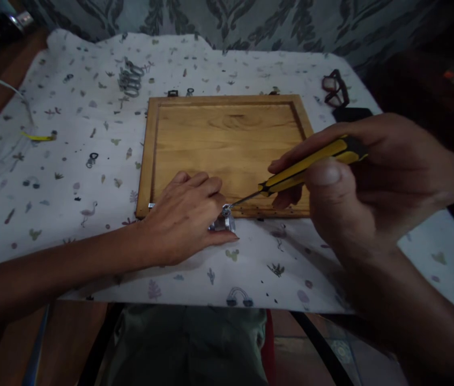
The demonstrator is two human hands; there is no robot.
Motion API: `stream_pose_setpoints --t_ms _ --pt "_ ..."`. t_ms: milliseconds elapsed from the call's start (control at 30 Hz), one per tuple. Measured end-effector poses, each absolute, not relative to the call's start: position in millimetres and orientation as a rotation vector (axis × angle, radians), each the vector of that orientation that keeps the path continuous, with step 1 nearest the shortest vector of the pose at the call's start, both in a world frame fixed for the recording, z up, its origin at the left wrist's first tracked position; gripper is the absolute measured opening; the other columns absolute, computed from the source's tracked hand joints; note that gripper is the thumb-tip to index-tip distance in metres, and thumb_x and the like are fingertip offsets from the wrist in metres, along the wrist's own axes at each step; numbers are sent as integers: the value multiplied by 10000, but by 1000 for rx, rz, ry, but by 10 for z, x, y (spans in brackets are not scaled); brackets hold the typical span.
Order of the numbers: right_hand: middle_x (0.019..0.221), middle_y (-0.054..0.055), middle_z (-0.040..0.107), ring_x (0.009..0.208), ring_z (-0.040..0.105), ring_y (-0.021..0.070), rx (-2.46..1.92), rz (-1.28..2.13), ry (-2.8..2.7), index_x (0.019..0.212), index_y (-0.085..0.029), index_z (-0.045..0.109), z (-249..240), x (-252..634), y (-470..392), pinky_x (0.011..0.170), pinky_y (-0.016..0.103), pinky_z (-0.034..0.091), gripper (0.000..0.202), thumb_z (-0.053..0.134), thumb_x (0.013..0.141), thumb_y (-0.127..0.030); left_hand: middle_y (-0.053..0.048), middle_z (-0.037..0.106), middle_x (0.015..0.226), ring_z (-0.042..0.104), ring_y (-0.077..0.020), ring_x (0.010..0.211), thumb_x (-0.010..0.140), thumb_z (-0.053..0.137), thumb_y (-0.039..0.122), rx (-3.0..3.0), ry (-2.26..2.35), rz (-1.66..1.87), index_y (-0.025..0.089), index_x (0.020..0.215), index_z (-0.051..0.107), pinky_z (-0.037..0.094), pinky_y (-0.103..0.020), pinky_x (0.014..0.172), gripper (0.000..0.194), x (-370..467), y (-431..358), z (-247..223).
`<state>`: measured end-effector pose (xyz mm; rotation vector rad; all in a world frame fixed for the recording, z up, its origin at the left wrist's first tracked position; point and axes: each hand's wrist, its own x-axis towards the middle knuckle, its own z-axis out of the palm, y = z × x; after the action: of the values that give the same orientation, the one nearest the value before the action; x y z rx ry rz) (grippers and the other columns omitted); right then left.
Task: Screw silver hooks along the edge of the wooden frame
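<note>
While gripping with the left hand (186,220) the silvery metal fitting (227,222) at the near edge of the framed wooden panel (227,139), hold steady; now, with the slanted yellow-and-black screwdriver (297,169) clasped in the right hand (375,177), press in line, turn slowly.

Bare hands (188,217), bare forearms (90,261), dark greenish garment (186,343) over the lap

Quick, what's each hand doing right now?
Left hand: closed on a metal fitting at the near edge of the wooden panel.
Right hand: closed, holding a yellow-and-black screwdriver, tip at the fitting.
</note>
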<state>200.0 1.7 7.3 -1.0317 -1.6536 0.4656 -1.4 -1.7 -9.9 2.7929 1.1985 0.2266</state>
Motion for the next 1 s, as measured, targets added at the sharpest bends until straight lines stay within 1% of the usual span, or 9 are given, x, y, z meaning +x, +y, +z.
stream_pose_setpoints --t_ms 67,133,267,400,533,600,733,933,1000 --pt "798 -4 751 530 665 247 -1032 500 -1651 925 -450 792 54 2008 28 393 374 468 102 701 902 -491 -92 658 919 607 -277 937 850 740 629 2793 1192 238 121 873 754 397 -387 797 509 -17 -16 -105" --pt "801 5 748 521 652 222 -961 540 -1654 943 -417 800 23 2017 59 374 344 450 101 733 887 -467 -88 654 912 607 -279 934 844 747 627 2791 1193 245 123 874 753 395 -389 797 506 -17 -16 -107" --pt "795 14 739 482 628 178 -798 596 -1639 1005 -356 809 -19 2016 118 358 306 422 182 807 840 -431 -92 652 924 604 -282 945 852 745 617 2782 1199 216 117 909 755 394 -392 809 504 -14 -16 -90" --pt "775 12 734 457 620 158 -855 608 -1624 912 -332 797 37 1992 81 350 295 434 98 768 885 -422 -94 647 936 600 -286 958 859 739 616 2763 1212 159 118 913 757 391 -394 809 501 -15 -19 -69" --pt "862 10 772 496 677 160 -933 606 -1594 926 -332 779 94 2010 36 398 283 495 151 691 941 -454 -82 637 932 598 -284 962 861 731 626 2755 1205 169 128 917 755 385 -393 808 501 -17 -20 -79" --pt "881 11 784 515 700 176 -955 604 -1609 941 -320 772 99 2030 39 410 290 505 174 688 940 -471 -77 632 927 596 -279 957 861 726 634 2756 1200 180 130 920 753 382 -391 805 508 -14 -16 -85" --pt "846 61 782 493 668 185 -957 600 -1574 907 -296 761 77 2024 54 392 319 482 179 731 902 -472 -77 632 923 597 -278 946 862 730 625 2751 1204 154 131 899 749 374 -388 794 496 -3 -12 -74" --pt "797 36 760 464 610 166 -952 588 -1554 842 -314 768 59 1961 39 386 318 451 165 755 870 -477 -84 641 941 600 -282 957 852 742 624 2767 1215 156 124 915 756 380 -390 807 504 0 -19 -68" --pt "827 27 763 480 626 177 -976 611 -1554 873 -334 772 61 1961 23 402 330 464 161 735 883 -491 -83 641 936 604 -284 964 853 743 620 2769 1212 168 123 912 755 385 -394 818 501 -1 -20 -77"
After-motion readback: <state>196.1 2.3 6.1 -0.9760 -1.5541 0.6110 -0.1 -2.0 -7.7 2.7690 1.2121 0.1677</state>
